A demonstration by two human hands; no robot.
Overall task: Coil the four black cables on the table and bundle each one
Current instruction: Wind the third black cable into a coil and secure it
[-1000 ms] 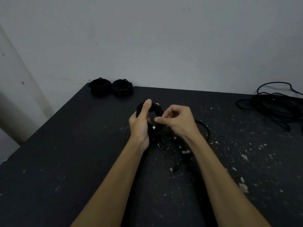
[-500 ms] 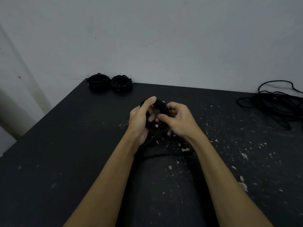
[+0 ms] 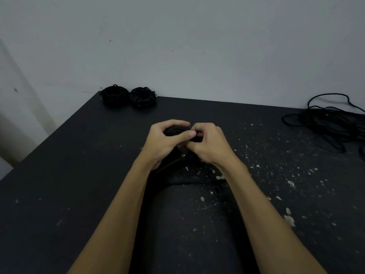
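Two bare forearms reach over a dark, paint-flecked table (image 3: 79, 175); the left hand (image 3: 164, 141) curls its fingers round a small black coil (image 3: 174, 131) at the table's middle, while the right hand (image 3: 207, 143) pinches the cable's end against it, seemingly tucking the tail; two finished bundles (image 3: 128, 96) sit side by side at the far left corner; one loose cable pile (image 3: 331, 121) sprawls at the far right, untouched; so roughly two done, one nearly bundled, one left.

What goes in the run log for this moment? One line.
stage: bundling third cable | left hand: grips black cable coil | right hand: pinches coil | two bundled black coils: far-left | loose black cable: far-right
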